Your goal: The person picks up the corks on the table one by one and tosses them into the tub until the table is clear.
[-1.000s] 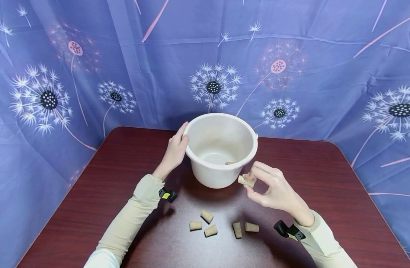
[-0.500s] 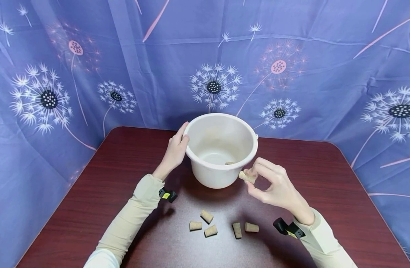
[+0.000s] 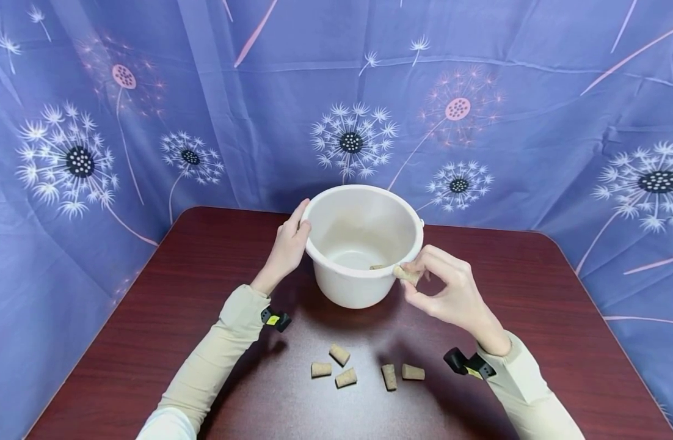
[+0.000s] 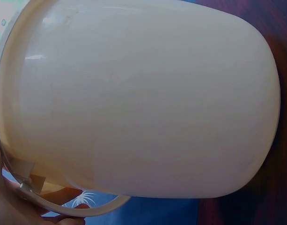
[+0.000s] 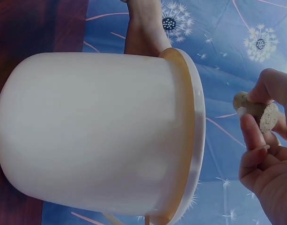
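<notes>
**Right hand (image 3: 446,284) and pinched cork stopper (image 3: 407,274) have risen to rim height**

The right grip pinches the stopper beside the white bucket (image 3: 350,291), right of centre; the left hand (image 3: 287,247) grips its left rim. One cork (image 3: 377,267) shows inside; five corks (image 3: 345,379), lower centre on the desk (image 3: 562,293), seem left.
</notes>
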`<state>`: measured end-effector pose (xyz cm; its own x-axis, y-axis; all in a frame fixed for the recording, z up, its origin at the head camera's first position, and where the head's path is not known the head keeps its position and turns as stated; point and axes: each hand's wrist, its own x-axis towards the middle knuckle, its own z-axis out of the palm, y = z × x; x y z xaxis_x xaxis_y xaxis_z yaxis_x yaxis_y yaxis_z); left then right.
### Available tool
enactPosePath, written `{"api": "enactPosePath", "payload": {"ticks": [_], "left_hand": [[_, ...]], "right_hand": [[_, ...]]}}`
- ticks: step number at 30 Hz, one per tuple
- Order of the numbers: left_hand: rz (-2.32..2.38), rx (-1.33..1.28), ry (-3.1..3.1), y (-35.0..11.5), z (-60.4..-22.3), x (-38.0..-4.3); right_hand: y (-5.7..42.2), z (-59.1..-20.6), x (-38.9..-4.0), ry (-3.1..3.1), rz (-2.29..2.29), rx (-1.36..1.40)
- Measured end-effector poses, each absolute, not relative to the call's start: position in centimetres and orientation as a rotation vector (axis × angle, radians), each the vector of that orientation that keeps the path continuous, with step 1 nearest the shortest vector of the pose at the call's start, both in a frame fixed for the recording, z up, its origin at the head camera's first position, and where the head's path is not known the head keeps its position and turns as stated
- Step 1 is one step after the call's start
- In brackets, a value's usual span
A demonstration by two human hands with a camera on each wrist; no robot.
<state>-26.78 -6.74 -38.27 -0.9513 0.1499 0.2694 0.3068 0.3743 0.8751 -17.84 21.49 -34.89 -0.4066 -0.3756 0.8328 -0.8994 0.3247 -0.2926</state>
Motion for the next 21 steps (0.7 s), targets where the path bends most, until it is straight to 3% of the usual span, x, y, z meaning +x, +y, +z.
{"api": "enactPosePath", "payload": {"ticks": [21], "left_hand": [[-1.609,-0.393,-2.488,-6.8,-38.2,-26.8]], "right_hand": [[20.8,-34.9,-19.2,-1.75,1.179,0.923]]}}
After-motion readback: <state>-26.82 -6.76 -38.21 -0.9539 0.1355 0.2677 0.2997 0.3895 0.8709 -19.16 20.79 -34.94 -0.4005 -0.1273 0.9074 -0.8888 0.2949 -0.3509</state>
